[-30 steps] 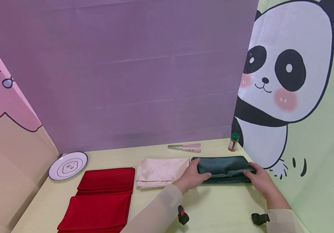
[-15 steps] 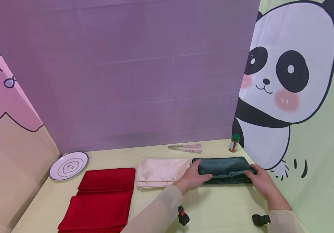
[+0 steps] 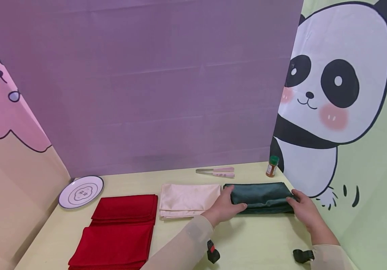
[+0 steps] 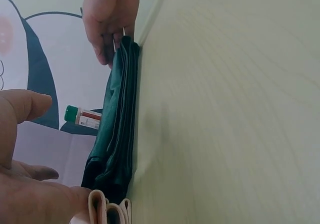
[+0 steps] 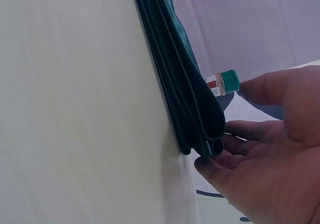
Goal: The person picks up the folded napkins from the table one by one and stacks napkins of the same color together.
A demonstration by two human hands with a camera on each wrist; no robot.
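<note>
A dark green folded cloth (image 3: 259,195) lies on the table in several stacked layers, its folded edges facing me. At its left end is my left hand (image 3: 223,204), fingers along that end and thumb reaching over the front part. In the left wrist view the thumb (image 4: 30,106) stands clear of the cloth. My right hand (image 3: 303,210) is at the opposite end; in the right wrist view its fingertips (image 5: 212,169) touch the folds, and the thumb is raised apart. Just left of the green cloth lies a pale pink folded cloth (image 3: 190,198), partly covered by my left hand.
Two red folded cloths (image 3: 124,208) overlap at the left of the table (image 3: 247,240). A white plate (image 3: 68,197) sits at the back left corner. Pink-handled tongs (image 3: 223,174) and a green-capped jar (image 3: 272,167) stand or lie along the back, before a purple wall panel (image 3: 166,93).
The head view has shifted very slightly, moving the scene a little to the right. Both hands stay at the ends of the green cloth, which keeps its shape.
</note>
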